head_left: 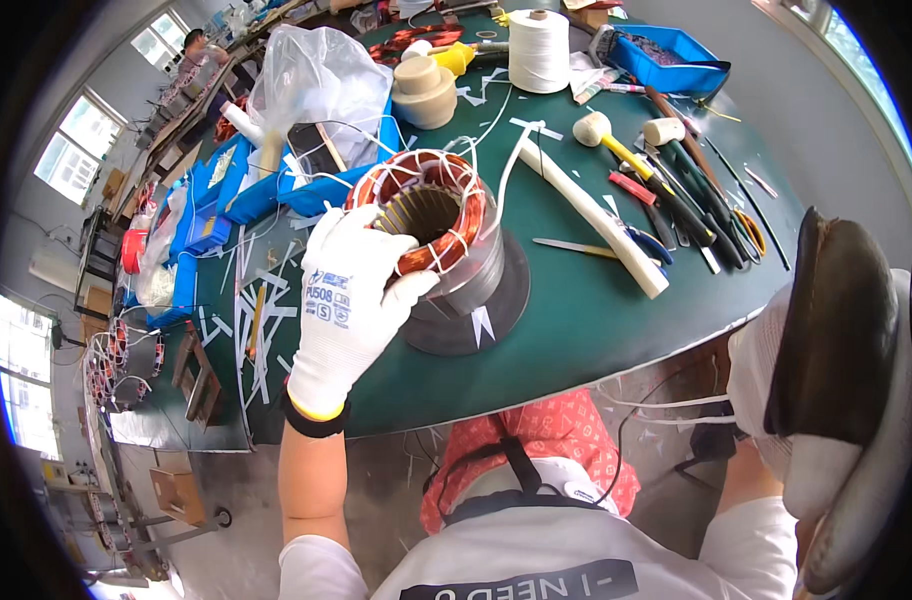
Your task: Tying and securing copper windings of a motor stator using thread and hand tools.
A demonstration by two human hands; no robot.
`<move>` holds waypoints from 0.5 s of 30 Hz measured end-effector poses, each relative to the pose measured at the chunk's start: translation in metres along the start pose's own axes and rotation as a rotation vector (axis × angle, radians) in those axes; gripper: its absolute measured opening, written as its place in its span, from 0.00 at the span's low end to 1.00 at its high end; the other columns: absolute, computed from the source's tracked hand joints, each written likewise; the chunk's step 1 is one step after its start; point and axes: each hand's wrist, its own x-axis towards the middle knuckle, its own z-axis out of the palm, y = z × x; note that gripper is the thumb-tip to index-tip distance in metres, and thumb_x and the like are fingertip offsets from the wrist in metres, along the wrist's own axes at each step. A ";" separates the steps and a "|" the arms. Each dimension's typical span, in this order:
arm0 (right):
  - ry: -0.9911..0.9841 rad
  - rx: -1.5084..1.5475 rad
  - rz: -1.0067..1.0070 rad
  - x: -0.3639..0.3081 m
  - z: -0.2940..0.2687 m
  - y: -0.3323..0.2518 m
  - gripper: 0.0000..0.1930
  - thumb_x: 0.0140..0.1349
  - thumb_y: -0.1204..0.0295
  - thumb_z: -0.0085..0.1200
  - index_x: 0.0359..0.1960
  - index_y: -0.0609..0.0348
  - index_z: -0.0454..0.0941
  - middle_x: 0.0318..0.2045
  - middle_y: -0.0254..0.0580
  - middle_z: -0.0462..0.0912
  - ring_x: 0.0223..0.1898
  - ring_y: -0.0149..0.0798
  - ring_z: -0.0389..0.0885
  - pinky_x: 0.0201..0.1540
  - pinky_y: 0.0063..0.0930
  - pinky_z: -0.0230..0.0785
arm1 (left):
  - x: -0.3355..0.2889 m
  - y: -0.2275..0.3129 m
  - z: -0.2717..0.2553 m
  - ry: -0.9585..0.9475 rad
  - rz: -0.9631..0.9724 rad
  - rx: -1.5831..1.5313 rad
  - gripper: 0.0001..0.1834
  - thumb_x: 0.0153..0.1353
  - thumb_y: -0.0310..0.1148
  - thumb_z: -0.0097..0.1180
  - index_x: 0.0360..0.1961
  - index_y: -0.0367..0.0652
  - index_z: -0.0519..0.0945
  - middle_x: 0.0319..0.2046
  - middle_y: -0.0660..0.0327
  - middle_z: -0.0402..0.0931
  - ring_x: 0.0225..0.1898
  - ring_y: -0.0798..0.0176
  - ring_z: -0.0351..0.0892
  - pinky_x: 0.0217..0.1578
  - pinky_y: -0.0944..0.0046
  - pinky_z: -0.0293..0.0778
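Observation:
My left hand (351,285), in a white glove, grips the near left rim of a motor stator (476,278), its fingers reaching into the opening. The stator stands upright on a dark round base (516,305); white cord binds its copper winding (470,215). Raised at the far right, close to the camera, my right hand (761,385) wears a white glove, with a dark leather piece (836,330) over its fingers. Two strands of white cord (676,404) run into this hand, which looks closed on them; the fingertips are largely hidden.
Right of the stator lie a white tube (596,222), scissors (586,248), and several mallets (616,145). Behind stand a white thread spool (539,55), tape rolls (423,95) and a blue tray (666,65). Blue bins (251,200) and paper strips (266,340) lie left.

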 end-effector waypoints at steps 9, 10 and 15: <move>-0.153 0.058 -0.158 -0.010 0.016 -0.022 0.18 0.62 0.68 0.51 0.52 0.60 0.69 0.37 0.36 0.76 0.23 0.26 0.69 0.21 0.19 0.61 | 0.003 0.031 0.023 0.199 -0.057 0.150 0.14 0.49 0.36 0.69 0.35 0.43 0.81 0.34 0.52 0.77 0.40 0.46 0.75 0.43 0.49 0.70; -0.170 0.065 -0.173 -0.008 0.019 -0.022 0.17 0.61 0.68 0.51 0.51 0.59 0.70 0.36 0.36 0.76 0.23 0.26 0.69 0.21 0.19 0.61 | 0.002 0.037 0.024 0.196 -0.060 0.149 0.14 0.49 0.36 0.69 0.35 0.43 0.81 0.34 0.52 0.77 0.40 0.46 0.75 0.43 0.49 0.70; -0.269 0.096 -0.251 -0.038 0.007 -0.037 0.16 0.59 0.67 0.53 0.48 0.57 0.72 0.35 0.36 0.77 0.23 0.28 0.71 0.22 0.20 0.62 | 0.005 0.057 0.038 0.249 -0.194 0.366 0.19 0.51 0.41 0.67 0.40 0.42 0.80 0.33 0.56 0.78 0.43 0.51 0.76 0.50 0.48 0.69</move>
